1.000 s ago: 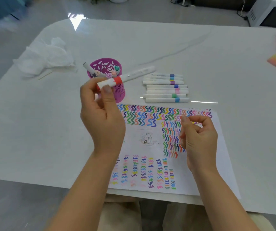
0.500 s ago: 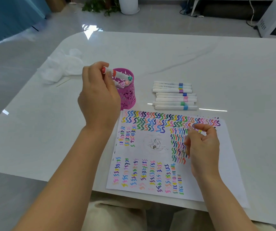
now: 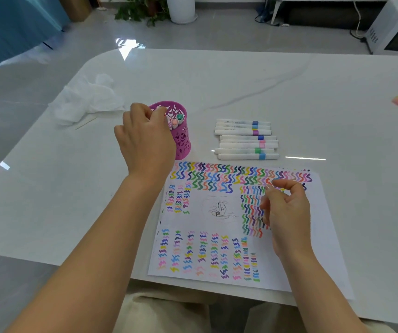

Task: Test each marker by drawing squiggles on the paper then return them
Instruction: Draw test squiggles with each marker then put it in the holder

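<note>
Left hand (image 3: 145, 143) is right at the pink cup (image 3: 182, 140) now. A second ago it was up in the air over the sheet with the red-capped marker pinched between thumb and fingers, half a second ago it was tipping that marker in over the rim, and now the marker has gone out of sight. The fingers are curled down over the cup's near-left rim, knuckles toward the camera, and whether they still grip the marker or have let it go cannot be told from here. Beside the fingertips, the capped marker ends (image 3: 175, 120) stand in the cup, green, orange and pink. The right hand (image 3: 287, 212) has hardly shifted: it stays over the right part of the paper (image 3: 323, 236), above the block of coloured squiggles, fingers loosely curled with thumb near forefinger, and nothing shows in it. The paper lies flat at the near edge of the white table (image 3: 241, 80), in the same spot as before, a small pencil sketch (image 3: 219, 209) in its middle. The row of white markers (image 3: 246, 139) is unmoved, lying side by side just beyond the paper and to the right of the cup. The crumpled tissue (image 3: 87, 102) sits left of the cup, as before. The view itself has lifted, so more floor shows beyond the table.
</note>
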